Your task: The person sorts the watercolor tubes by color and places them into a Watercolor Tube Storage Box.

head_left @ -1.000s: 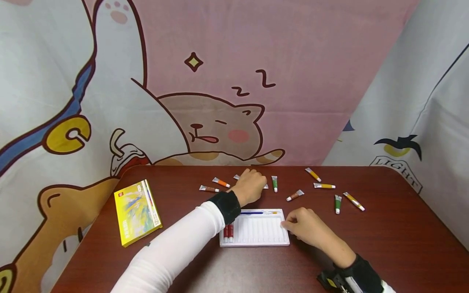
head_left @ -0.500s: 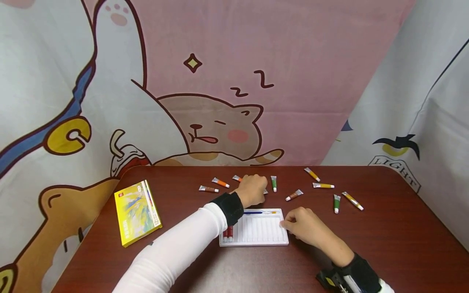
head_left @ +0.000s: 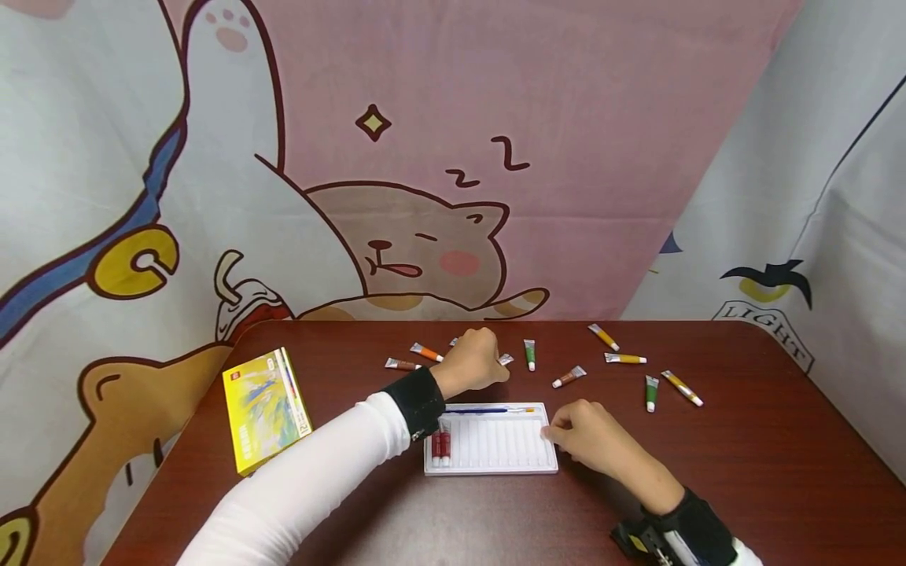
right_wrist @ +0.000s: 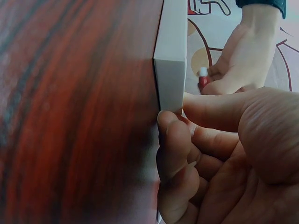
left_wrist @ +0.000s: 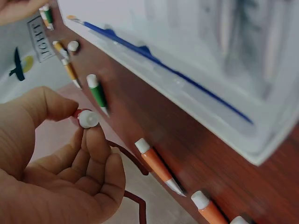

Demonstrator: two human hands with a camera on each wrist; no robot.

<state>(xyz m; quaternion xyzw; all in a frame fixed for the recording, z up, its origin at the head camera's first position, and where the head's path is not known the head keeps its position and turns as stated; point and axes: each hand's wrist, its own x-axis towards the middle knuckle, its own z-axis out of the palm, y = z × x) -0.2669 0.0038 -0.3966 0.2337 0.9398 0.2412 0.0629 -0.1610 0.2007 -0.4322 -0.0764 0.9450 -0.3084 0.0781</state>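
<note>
My left hand (head_left: 470, 363) is over the far side of the table, behind the tray. Between thumb and fingers it pinches a small red paint tube (right_wrist: 202, 81), whose white cap (left_wrist: 88, 119) points at the left wrist camera. The white plastic tray (head_left: 495, 473) lies in front of me, with two dark red paint tubes (head_left: 440, 450) side by side in its left slots. Along the tray's far edge lies a blue paintbrush (left_wrist: 173, 71). My right hand (head_left: 594, 442) grips the tray's right edge, thumb and fingers on either side of it.
Orange (head_left: 427, 351), brown (head_left: 569, 377), green (head_left: 530, 355) and yellow (head_left: 626, 358) paint tubes lie scattered behind and to the right of the tray. A yellow box (head_left: 266, 410) lies at the left. A cartoon-printed cloth (head_left: 566, 157) hangs behind the table.
My left hand has shifted slightly left among the scattered tubes, and its forearm has swung left, uncovering more of the tray and brush. My right hand stays at the tray's edge.
</note>
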